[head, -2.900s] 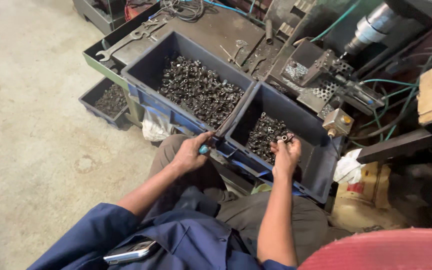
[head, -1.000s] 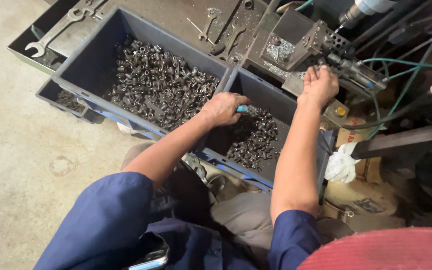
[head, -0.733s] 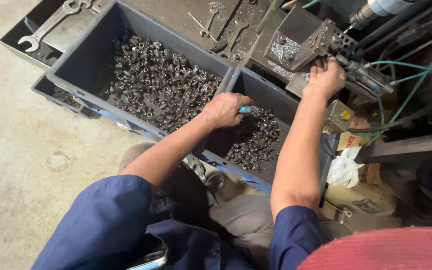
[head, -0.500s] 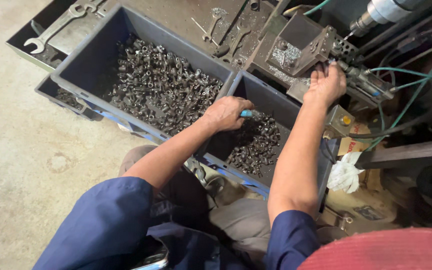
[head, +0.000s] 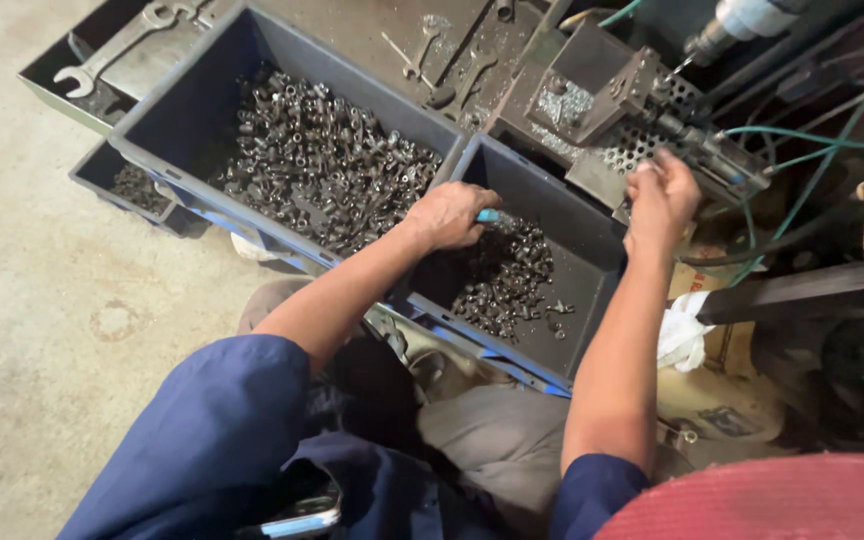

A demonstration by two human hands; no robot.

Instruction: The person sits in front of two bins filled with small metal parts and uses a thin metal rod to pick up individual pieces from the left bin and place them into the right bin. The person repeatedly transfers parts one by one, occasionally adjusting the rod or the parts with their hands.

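Your left hand [head: 449, 214] reaches into the smaller grey bin [head: 592, 300] and rests on the heap of small dark metal parts [head: 507, 280] at the bin's far left corner. The fingers are curled together around something with a short blue tip [head: 489, 215] that pokes out past the knuckles; what the rest of it is stays hidden under the hand.

Your right hand [head: 660, 195] is up at the machine fixture [head: 602, 95] beyond the bin's far right corner, its fingers pinched at the perforated metal plate [head: 632, 150]. You cannot tell from here whether a part sits between them.

The parts look like small steel pieces: hard, stiff, light one by one but heavy as a heap, and probably oily enough to slip. They lie loose and tangled, so pinch a single piece across its sides with the fingertips rather than scooping; nothing about them looks fragile.

Just left of the smaller bin, wall to wall with it, stands a larger grey bin [head: 182, 110], holding far more of the same kind of parts. A spanner [head: 117, 50] lies in a tray at the far left, and more spanners [head: 422, 45] lie on the steel worktop [head: 352, 30] behind the bins.

Green hoses [head: 792, 135] and a dark bar [head: 792, 290] crowd the right side near your right forearm, and a white rag [head: 682, 335] lies below it. The bin's high far wall stands between the parts and the fixture.
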